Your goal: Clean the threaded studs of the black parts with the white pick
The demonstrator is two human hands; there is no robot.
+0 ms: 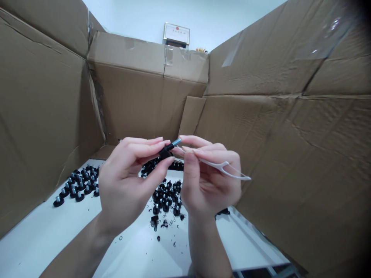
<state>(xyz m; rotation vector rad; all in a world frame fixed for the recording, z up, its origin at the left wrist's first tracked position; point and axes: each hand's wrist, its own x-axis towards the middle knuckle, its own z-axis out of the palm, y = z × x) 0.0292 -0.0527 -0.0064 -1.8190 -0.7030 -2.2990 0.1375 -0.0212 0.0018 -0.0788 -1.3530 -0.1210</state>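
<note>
Left hand [127, 181], fingers curled closed, pinches a black levelling foot [165, 151] by its body — right hand [210, 181], nearly closed, holds a white floss pick [222, 168] at the stud, with black shavings [165, 224] below both hands — a slipping pick could knock the foot loose.

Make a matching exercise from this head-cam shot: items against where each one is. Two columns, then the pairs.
Items
1. White floss pick
2. Black foot with metal stud
3. Cardboard sheets
4. Framed plaque

Places
A. Beyond the top edge of the cardboard
B. Held in the left hand
C. Standing around the white table
D. Held in the right hand

Pairs: 1-D, 2-B, 3-C, 4-A
</note>
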